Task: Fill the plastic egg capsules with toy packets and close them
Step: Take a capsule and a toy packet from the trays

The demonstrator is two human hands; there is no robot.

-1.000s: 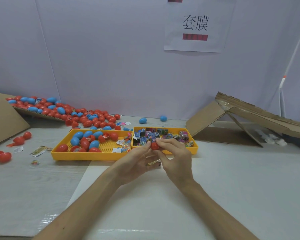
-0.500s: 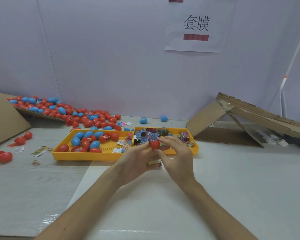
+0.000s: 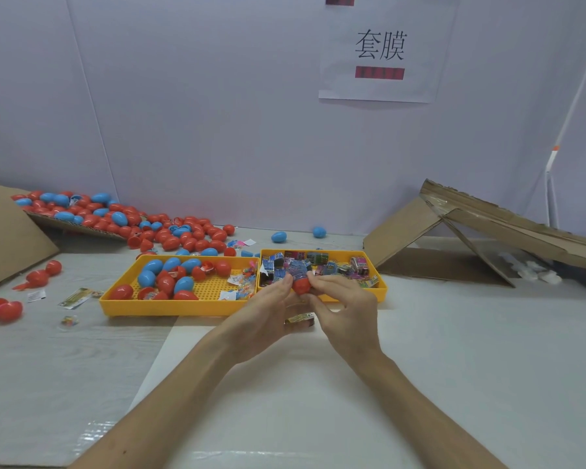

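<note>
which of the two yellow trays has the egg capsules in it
The left tray: red and blue eggs lie in it, while the right tray holds only printed toy packets.

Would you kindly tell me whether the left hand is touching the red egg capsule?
Touching. The head view shows the left hand pinching the red egg capsule, its fingers pressed flush against the capsule's side with no gap.

I count two yellow trays, a left tray (image 3: 169,308) and a right tray (image 3: 382,292). One red capsule half (image 3: 301,285) is held up in front. Five blue eggs (image 3: 152,266) sit in the left tray; its red eggs (image 3: 165,283) overlap too much for me to count. Two loose blue eggs (image 3: 278,236) lie by the wall (image 3: 217,113), which carries one paper sign (image 3: 379,49).
</note>
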